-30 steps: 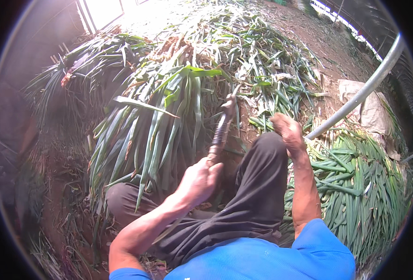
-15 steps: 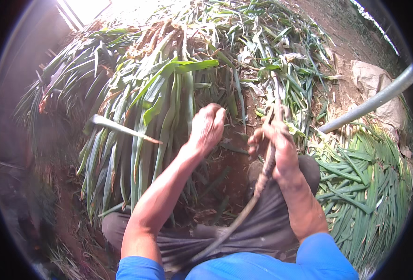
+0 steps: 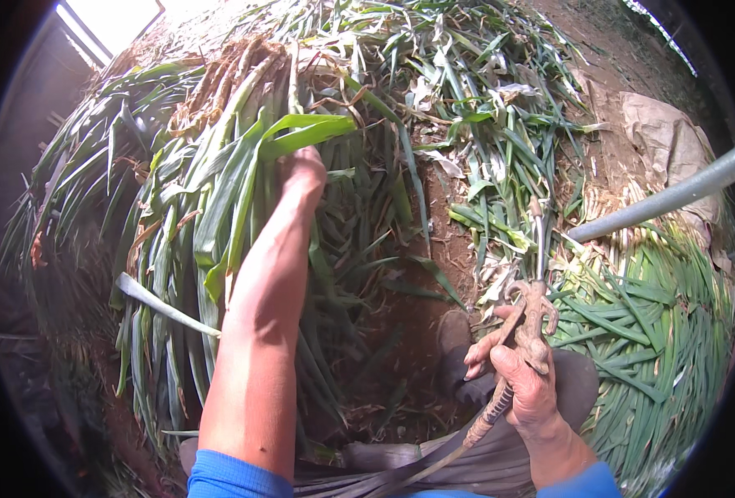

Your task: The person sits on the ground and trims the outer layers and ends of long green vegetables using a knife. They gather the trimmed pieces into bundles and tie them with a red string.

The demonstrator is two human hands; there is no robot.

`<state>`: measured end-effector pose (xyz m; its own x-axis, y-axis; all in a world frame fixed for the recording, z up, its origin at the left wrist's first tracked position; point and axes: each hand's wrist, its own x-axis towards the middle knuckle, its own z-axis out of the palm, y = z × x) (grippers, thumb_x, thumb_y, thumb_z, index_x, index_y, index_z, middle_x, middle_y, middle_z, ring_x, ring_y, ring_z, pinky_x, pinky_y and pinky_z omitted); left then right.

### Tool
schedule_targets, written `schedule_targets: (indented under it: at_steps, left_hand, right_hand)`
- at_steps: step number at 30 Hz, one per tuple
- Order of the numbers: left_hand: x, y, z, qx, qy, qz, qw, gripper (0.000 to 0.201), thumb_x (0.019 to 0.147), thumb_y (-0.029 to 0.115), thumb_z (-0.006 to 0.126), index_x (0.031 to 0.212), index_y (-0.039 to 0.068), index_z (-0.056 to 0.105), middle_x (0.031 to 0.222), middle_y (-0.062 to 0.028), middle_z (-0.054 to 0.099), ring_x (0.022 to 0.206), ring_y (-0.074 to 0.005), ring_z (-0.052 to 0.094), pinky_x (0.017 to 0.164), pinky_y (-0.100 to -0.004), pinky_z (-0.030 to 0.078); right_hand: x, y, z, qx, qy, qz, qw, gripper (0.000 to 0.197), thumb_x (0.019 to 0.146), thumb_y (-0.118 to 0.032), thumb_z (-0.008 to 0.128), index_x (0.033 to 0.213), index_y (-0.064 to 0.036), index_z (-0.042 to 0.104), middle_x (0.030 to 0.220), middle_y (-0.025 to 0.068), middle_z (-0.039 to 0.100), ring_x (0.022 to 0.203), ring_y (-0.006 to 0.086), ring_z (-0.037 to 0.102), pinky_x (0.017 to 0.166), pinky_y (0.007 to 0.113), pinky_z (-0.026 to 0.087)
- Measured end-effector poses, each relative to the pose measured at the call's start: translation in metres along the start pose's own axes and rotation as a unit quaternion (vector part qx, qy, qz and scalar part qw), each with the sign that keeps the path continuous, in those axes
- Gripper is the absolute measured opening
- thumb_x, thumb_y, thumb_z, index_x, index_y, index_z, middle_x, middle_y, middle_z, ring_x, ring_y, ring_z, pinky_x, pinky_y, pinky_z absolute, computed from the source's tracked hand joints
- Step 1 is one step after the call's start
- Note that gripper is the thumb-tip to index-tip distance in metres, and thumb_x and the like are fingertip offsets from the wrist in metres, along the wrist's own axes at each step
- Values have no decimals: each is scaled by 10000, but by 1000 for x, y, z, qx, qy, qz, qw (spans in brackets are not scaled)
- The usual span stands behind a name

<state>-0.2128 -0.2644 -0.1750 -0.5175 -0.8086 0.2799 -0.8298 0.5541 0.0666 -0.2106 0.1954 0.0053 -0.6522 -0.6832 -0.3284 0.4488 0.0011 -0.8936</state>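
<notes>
My left hand [image 3: 305, 168] reaches into a big heap of green onions [image 3: 243, 178] in front of me. Its fingers disappear behind a broad bright-green leaf [image 3: 308, 135], so their grip does not show. In my right hand [image 3: 524, 378] is a dirt-caked blow gun [image 3: 535, 319] with a thin metal nozzle pointing away from me. From its handle a hose [image 3: 485, 421] runs down across my lap. The fingers wrap round the handle.
Loose leaves and peelings [image 3: 500, 158] cover the soil beyond my right hand. At right lies a stack of green onions [image 3: 641, 332], roots away from me, under a slanting metal pole [image 3: 666, 197]. A brown sack [image 3: 662, 137] lies behind it. My shoe [image 3: 454, 340] rests on the soil.
My left hand has moved forward and left into the green onion heap. My right hand has come nearer and to the right with the blow gun, whose nozzle now shows plainly.
</notes>
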Motion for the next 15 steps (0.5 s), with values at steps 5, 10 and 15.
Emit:
schedule_targets:
  at_steps: [5, 10, 15]
  left_hand:
    - [-20, 38, -35, -279, -171, -64, 943, 298, 830, 107, 613, 1031, -103, 677, 961, -307, 700, 936, -396, 717, 794, -467, 575]
    - [-141, 18, -142, -444, -262, -156, 842, 260, 809, 88, 658, 1001, -85, 683, 832, -161, 695, 753, -250, 687, 651, -393, 537]
    - [-299, 24, -181, -656, -234, -172, 696, 225, 872, 65, 683, 1073, -35, 667, 879, -74, 689, 740, -153, 645, 656, -340, 534]
  right_hand:
    - [-29, 16, -44, 4, 59, -50, 997, 544, 975, -137, 579, 1402, 103, 342, 917, 181, 655, 845, 239, 674, 768, 379, 586]
    - [-20, 32, -50, 37, -79, -17, 996, 508, 985, -122, 540, 1408, 74, 338, 880, 154, 647, 834, 253, 676, 757, 403, 574]
    - [-8, 53, -29, -116, -132, 18, 984, 326, 930, -94, 590, 1216, 38, 503, 782, 88, 652, 680, 166, 658, 631, 303, 553]
